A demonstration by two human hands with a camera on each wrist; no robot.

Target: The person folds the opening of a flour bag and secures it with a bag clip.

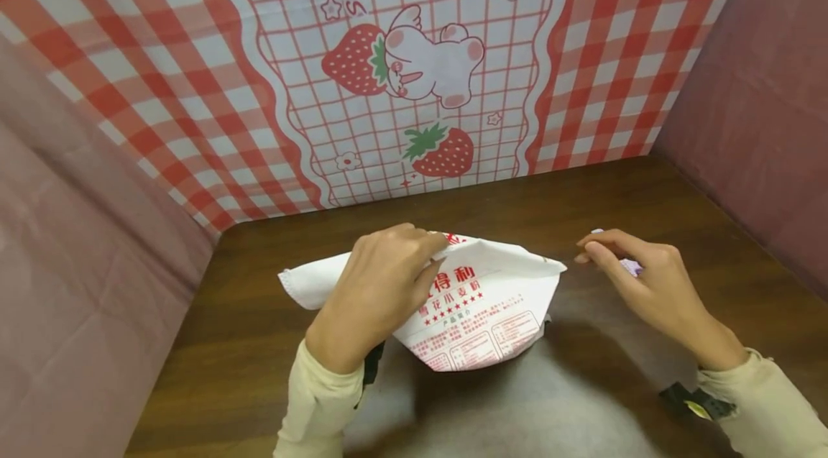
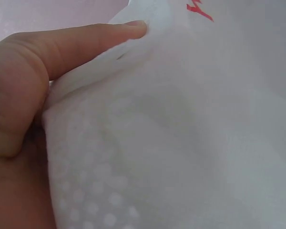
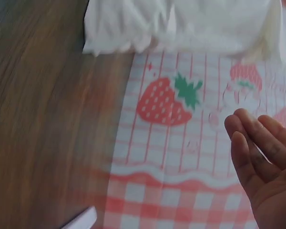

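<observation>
White bag (image 1: 481,307): centre of the head view, red-printed, mouth end reaching left.
Handling: likely soft, creasing easily, hard to tear; weight uncertain.
Best hold: probably the gathered upper edge.
Left hand (image 1: 378,289): grips that edge, thumb along the fold.
Right hand (image 1: 656,289): right of frame, fingers loosely extended, holding nothing.
Purple item (image 1: 632,267): partly behind it.
Bag's contents: hidden.
</observation>
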